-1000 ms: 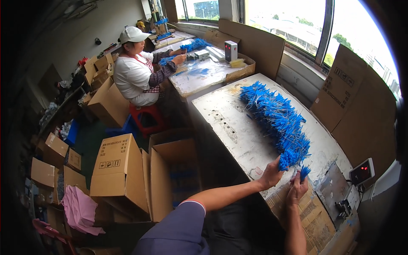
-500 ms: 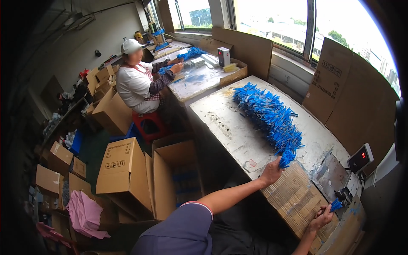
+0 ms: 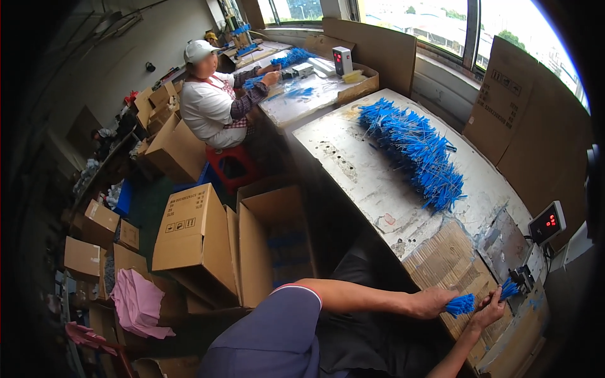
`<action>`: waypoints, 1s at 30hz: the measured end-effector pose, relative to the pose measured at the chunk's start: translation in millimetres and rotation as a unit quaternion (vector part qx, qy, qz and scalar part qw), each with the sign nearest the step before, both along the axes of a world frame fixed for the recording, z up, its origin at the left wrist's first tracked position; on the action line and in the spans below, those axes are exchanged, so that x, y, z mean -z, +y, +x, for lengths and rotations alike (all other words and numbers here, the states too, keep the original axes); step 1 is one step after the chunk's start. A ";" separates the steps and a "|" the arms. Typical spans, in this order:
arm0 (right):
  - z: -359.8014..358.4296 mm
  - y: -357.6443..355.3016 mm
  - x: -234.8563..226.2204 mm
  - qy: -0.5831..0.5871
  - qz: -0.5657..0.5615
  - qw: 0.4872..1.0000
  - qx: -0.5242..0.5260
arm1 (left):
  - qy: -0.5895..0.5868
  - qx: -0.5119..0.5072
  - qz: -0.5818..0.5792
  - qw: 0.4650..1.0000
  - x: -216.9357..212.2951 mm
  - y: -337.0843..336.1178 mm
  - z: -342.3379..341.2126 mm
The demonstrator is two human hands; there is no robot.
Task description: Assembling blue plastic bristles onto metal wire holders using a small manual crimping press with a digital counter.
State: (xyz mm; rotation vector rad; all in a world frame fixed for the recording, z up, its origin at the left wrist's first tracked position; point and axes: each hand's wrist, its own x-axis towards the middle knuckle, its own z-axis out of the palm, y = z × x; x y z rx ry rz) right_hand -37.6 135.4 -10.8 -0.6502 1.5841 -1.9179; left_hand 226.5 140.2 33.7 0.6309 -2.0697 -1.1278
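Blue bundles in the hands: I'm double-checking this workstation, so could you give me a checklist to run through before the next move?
1. Left hand gripping the left bundle: ok, blue ends stick out of the fist.
2. Right hand holding the right bundle: ok, near the black fixture.
3. Right bundle touching the black fixture: cannot tell, they overlap in this view.
4. Display lit: ok, red digits show.
5. Blue pile clear of both hands: ok, it lies apart on the white tabletop.
6. Blue pile neatly aligned: not ok, ends jut out unevenly.
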 end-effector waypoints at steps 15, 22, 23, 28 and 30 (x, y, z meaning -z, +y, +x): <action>-2.8 2.4 8.9 0.008 -0.048 0.998 0.027 | 0.086 -0.126 0.081 0.985 16.4 -44.4 -22.7; 20.8 7.1 -13.8 0.022 -0.066 0.990 -0.125 | 0.195 -0.100 0.193 0.956 47.5 -75.3 -133.6; 24.9 4.4 -20.3 0.022 -0.066 0.989 -0.128 | 0.260 -0.073 0.255 0.928 52.9 -80.4 -143.6; 11.2 8.1 -12.1 0.051 -0.058 0.988 -0.132 | 0.265 -0.059 0.293 0.917 60.0 -77.0 -159.7; 12.5 6.3 -13.7 0.030 -0.048 0.989 -0.134 | 0.319 -0.042 0.312 0.894 64.8 -81.5 -159.7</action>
